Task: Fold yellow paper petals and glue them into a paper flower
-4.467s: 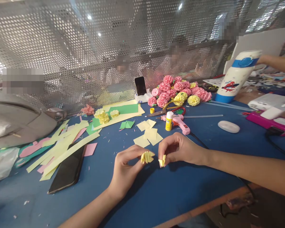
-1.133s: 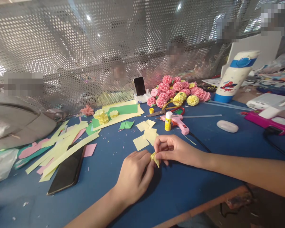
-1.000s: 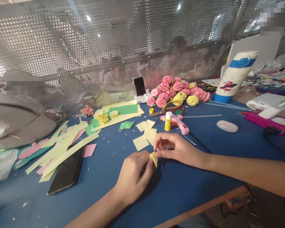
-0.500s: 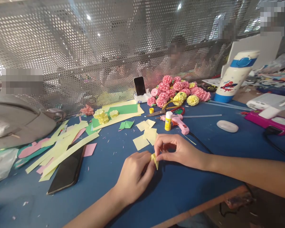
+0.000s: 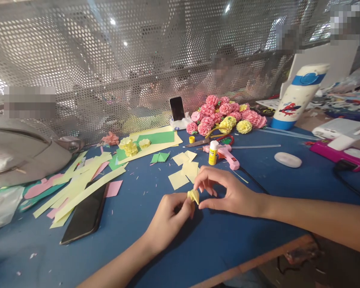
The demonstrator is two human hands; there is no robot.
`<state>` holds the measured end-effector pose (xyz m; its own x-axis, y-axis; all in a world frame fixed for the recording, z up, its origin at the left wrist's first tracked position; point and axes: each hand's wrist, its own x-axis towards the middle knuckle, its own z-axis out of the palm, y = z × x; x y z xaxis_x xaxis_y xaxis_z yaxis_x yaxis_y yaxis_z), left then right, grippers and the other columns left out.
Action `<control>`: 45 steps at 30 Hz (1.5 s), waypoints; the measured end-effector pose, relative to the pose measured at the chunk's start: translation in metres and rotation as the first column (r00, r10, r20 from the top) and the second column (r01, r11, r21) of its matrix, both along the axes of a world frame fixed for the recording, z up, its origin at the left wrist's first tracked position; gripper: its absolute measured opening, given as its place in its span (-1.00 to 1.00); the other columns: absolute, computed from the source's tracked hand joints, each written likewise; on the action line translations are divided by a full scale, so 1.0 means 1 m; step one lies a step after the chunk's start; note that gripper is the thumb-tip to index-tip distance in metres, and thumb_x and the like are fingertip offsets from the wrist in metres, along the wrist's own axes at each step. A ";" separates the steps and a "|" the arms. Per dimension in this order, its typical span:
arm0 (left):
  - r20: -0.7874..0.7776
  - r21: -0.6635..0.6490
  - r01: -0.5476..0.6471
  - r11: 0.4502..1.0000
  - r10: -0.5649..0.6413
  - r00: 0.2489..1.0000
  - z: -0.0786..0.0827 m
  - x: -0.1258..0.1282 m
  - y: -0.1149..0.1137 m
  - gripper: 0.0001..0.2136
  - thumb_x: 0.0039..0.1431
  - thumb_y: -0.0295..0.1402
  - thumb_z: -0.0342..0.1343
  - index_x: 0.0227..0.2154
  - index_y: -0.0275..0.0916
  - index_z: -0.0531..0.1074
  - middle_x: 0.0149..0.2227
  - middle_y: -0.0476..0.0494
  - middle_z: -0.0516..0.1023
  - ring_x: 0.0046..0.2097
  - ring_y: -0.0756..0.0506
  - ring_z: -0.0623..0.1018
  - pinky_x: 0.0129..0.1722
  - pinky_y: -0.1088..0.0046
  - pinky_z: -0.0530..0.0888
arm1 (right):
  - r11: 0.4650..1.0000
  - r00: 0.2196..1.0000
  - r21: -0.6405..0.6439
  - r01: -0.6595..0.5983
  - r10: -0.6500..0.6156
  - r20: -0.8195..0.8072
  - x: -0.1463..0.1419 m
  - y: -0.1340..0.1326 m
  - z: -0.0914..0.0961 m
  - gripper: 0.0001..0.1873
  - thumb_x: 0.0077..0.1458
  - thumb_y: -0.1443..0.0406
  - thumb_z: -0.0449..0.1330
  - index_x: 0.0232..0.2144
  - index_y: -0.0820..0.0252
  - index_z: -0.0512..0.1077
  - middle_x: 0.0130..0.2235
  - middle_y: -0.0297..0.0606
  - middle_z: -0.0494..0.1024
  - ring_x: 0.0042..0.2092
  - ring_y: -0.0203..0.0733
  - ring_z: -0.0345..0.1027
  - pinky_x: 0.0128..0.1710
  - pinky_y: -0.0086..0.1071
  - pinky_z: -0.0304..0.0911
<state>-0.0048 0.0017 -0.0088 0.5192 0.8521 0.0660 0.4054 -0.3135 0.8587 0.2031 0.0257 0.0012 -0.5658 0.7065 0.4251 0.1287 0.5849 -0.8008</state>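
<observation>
Four and a half seconds ago the hands were apart, each with its own bit of yellow paper. Now they meet over one small folded yellow piece (image 5: 193,195), held just above the blue worktop (image 5: 126,224) near its front middle. The left hand (image 5: 171,218) pinches the piece from below between thumb and fingertips. The right hand (image 5: 228,192), curled tightly over it half a second ago, has loosened: thumb and forefinger touch the paper and the other fingers fan upward. Just behind the hands lie loose yellow squares (image 5: 183,174), then a glue bottle (image 5: 213,153) and a pink glue gun (image 5: 228,155), whose dark cord (image 5: 252,182) trails past the right wrist. Scissors (image 5: 210,141) and a heap of pink and yellow paper flowers (image 5: 225,116) sit farther back against the perforated screen (image 5: 108,60). A black phone (image 5: 84,216) and yellow strips (image 5: 78,184) crowd the left. The worktop's orange front edge (image 5: 258,260) runs close beneath the right forearm, with bare blue surface between the phone and the left hand.
</observation>
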 end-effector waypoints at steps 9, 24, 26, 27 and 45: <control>0.022 -0.045 -0.010 0.999 0.011 1.000 0.000 0.002 0.000 -0.58 0.36 -0.17 -0.14 -0.58 -0.27 0.27 -0.56 0.04 0.28 -0.48 0.04 0.23 -0.47 0.52 0.15 | 0.989 0.994 0.136 0.049 -0.062 0.093 0.000 -0.004 -0.001 -0.92 0.18 0.32 0.22 -0.29 0.18 0.36 -0.32 -0.34 0.39 -0.40 -0.35 0.19 -0.40 -0.45 0.17; -0.122 0.146 -0.003 0.989 0.021 0.992 -0.003 0.004 -0.003 -0.72 0.34 -0.30 -0.11 -0.46 -0.25 0.35 -0.44 -0.02 0.45 -0.39 -0.02 0.39 -0.35 0.50 0.27 | 0.962 0.987 0.267 0.051 -0.089 0.134 0.001 -0.002 -0.003 -0.85 0.12 0.42 0.19 -0.29 0.16 0.29 -0.34 -0.40 0.33 -0.39 -0.38 0.16 -0.38 -0.49 0.13; -0.136 0.152 0.000 0.988 0.021 0.991 -0.003 0.005 -0.003 -0.73 0.34 -0.32 -0.12 -0.44 -0.24 0.37 -0.43 -0.03 0.46 -0.38 -0.03 0.40 -0.34 0.49 0.28 | 0.964 0.989 0.259 0.053 -0.086 0.119 0.001 -0.001 -0.002 -0.85 0.12 0.42 0.20 -0.26 0.16 0.31 -0.33 -0.40 0.34 -0.39 -0.39 0.16 -0.40 -0.51 0.14; -0.142 0.158 0.002 0.987 0.021 0.990 -0.003 0.005 -0.003 -0.73 0.34 -0.32 -0.12 -0.44 -0.24 0.38 -0.42 -0.03 0.46 -0.38 -0.03 0.41 -0.33 0.49 0.28 | 0.965 0.990 0.255 0.052 -0.083 0.112 0.001 -0.001 -0.001 -0.85 0.13 0.42 0.20 -0.25 0.16 0.32 -0.32 -0.39 0.34 -0.39 -0.39 0.16 -0.41 -0.51 0.14; -0.111 0.135 -0.005 0.991 0.021 0.994 -0.006 0.002 -0.002 -0.71 0.39 -0.25 -0.10 -0.34 -0.22 0.46 -0.36 -0.03 0.51 -0.32 -0.04 0.45 -0.27 0.49 0.32 | 0.917 0.995 0.388 0.098 -0.099 -0.018 0.003 0.001 -0.002 -0.84 0.20 0.36 0.24 -0.42 0.22 0.36 -0.39 -0.34 0.37 -0.31 -0.31 0.23 -0.30 -0.42 0.17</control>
<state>-0.0026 -0.0004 -0.0151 0.5187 0.8461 0.1224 0.5017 -0.4172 0.7578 0.2060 0.0270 -0.0011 -0.5029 0.5390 0.6757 0.2033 0.8336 -0.5137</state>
